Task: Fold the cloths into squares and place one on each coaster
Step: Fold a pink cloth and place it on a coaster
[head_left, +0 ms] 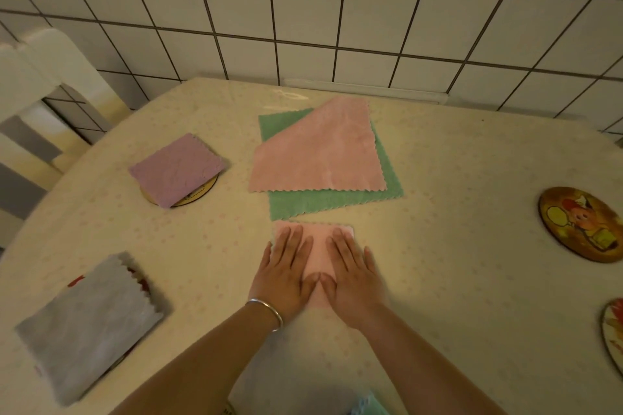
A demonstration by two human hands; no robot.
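Two flat, open hands, our left hand and right hand, press the folded pink cloth, and the bare coaster lies far right, nearer our right hand.

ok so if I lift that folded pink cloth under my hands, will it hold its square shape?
Probably not. The folded pink cloth looks thin and soft, so it likely droops and unfolds. It seems light, needing both hands: left hand, right hand. Its plush surface probably grips rather than slides.
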